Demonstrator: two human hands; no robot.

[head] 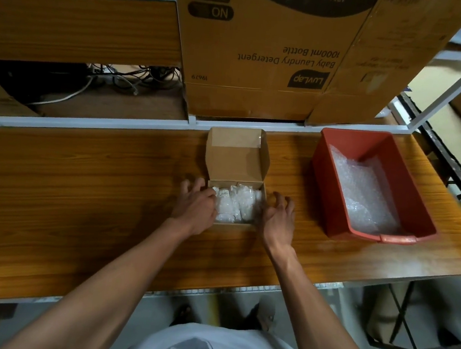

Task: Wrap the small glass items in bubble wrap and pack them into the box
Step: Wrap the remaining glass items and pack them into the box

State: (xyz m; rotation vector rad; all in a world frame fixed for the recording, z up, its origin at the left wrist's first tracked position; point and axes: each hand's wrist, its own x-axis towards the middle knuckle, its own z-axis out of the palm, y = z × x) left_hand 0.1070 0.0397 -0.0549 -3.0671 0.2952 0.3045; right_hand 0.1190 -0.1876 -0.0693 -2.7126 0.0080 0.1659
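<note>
A small brown cardboard box (pixel 236 158) stands open on the wooden table, its lid tipped up at the far side. Inside lie several glass items wrapped in bubble wrap (pixel 236 206); one small bottle with a label shows near the top left. My left hand (pixel 196 206) rests at the box's left side, its thumb and fingers touching the wrapped items at that edge. Against the box's right wall sits my right hand (pixel 277 218), fingers spread and loosely bent, holding nothing that I can see.
A red plastic bin (pixel 337 162) with loose bubble wrap (pixel 362 192) inside stands to the right on the table (pixel 81 188). A large upside-down detergent carton (pixel 263 51) sits on the shelf behind. Cables lie on the shelf at the back left.
</note>
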